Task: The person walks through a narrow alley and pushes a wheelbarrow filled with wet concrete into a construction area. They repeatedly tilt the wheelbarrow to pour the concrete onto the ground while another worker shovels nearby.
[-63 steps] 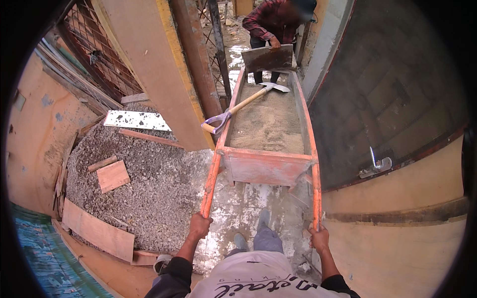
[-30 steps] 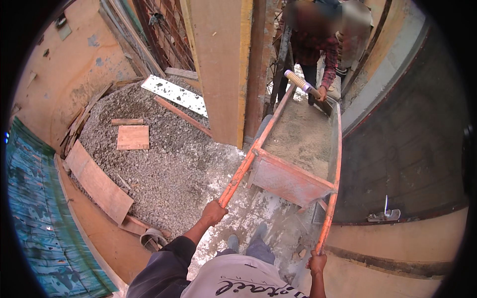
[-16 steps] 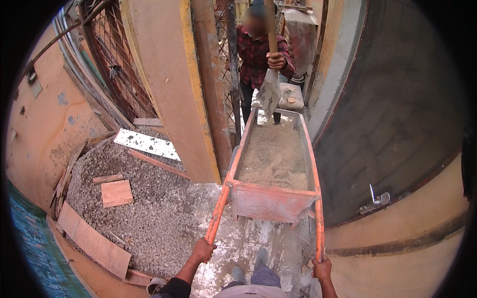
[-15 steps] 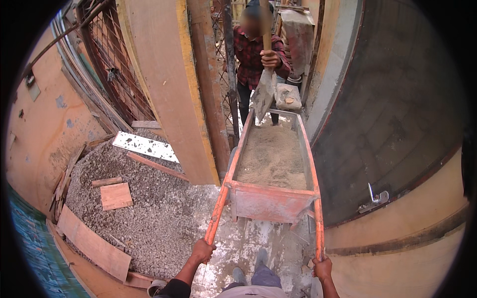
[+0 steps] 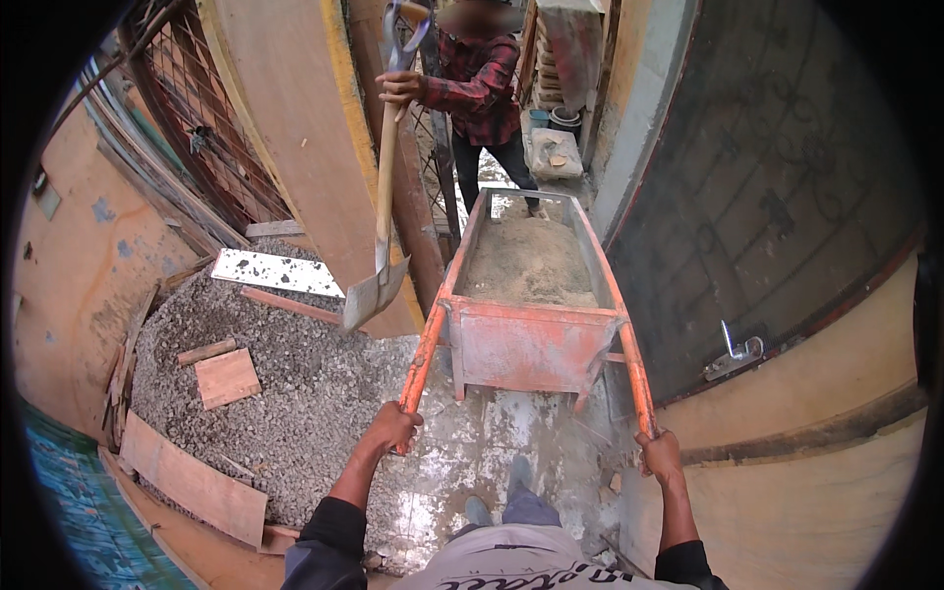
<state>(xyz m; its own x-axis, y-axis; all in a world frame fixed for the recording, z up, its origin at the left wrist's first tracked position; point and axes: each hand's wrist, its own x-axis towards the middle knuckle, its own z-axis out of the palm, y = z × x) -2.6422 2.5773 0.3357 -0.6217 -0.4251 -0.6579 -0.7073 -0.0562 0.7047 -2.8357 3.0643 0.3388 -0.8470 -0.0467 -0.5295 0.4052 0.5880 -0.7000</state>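
Orange-painted, box-shaped wheelbarrow (image 5: 531,344) loaded with loose brown sand (image 5: 536,261)
Left hand (image 5: 394,427) and right hand (image 5: 660,454) each curl closed around one long, orange tubular handle (image 5: 423,372).

Sand (image 5: 531,261) lay in the wheelbarrow (image 5: 531,344). To its left spread gravel (image 5: 305,369), with boards (image 5: 227,379) on top; to its right stood a door (image 5: 787,197). A co-worker (image 5: 482,98) was beyond the wheelbarrow's far end, with a shovel (image 5: 385,182) to its left.

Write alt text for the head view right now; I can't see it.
Left hand and right hand grip the orange handles of a wheelbarrow carrying sandy material. Beyond it, a co-worker holds a shovel blade-down; gravel lies at left.
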